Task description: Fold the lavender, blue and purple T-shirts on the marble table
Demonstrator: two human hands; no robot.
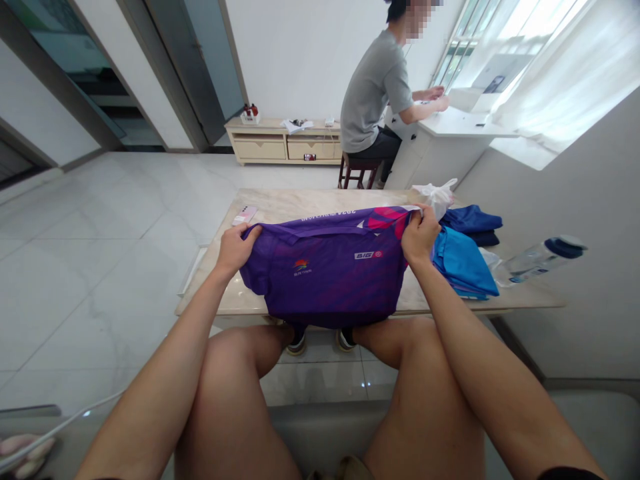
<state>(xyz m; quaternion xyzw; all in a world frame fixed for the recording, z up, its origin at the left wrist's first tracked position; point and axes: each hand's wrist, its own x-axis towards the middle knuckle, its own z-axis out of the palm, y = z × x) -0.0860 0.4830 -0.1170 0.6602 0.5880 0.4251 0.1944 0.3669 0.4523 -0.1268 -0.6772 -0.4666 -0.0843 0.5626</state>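
Observation:
A purple sports shirt (335, 280) with a pink and white pattern near its upper right corner is stretched between my two hands, above the near part of the marble-topped table (220, 267). My left hand (235, 252) pinches its upper left corner, thumb on top. At the upper right corner my right hand (420, 235) grips the cloth in the same way. Small printed logos show on the side turned to me. The lower edge of the shirt hangs over the table's near edge. Just right of my right hand lies a folded bright blue garment (463, 263).
Behind it are dark blue folded clothes (473, 220) and a white plastic bag (435, 197). A clear water bottle (543, 260) with a dark lid is at the right. A phone (245, 215) lies at the table's far left. Beyond, a person (375, 87) sits at a white desk (465, 123).

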